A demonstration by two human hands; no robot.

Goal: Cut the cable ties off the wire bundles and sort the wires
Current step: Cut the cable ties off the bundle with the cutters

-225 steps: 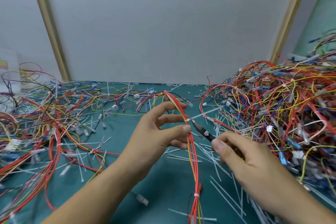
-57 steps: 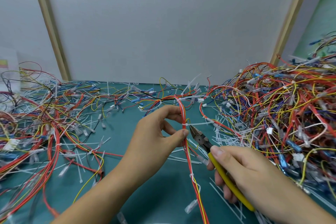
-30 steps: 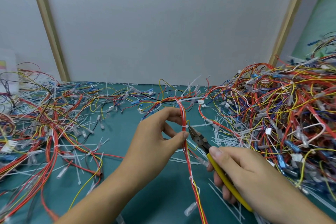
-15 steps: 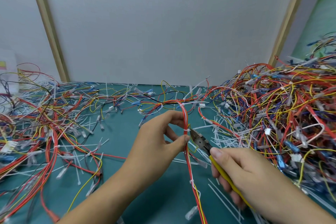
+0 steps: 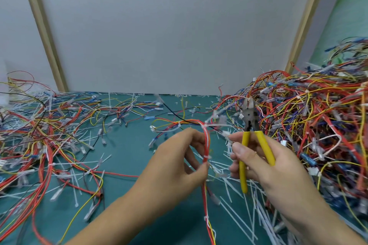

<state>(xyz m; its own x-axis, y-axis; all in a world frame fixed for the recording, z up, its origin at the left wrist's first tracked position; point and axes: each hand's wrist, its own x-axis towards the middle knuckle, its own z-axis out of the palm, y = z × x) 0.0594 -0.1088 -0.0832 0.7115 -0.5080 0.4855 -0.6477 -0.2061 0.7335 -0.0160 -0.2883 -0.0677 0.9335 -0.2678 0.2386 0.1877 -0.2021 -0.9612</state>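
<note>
No legible text, label, brand or number anywhere — not on wires, cutters or walls.

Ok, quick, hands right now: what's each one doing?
Left hand: pinching the red wire bundle.
Right hand: gripping the yellow-handled cutters, tip pointing up, clear of the bundle.

Only one view: your head cam, wide-angle, aimed forward and down across the teal table. It sits close. Your left hand on the wire bundle and your right hand on the yellow cutters fill lower centre, with forearms entering from the bottom edge. The grey back panel takes the top half, and its wooden posts lean outward toward the top corners. The wire heap runs off the right edge.
</note>
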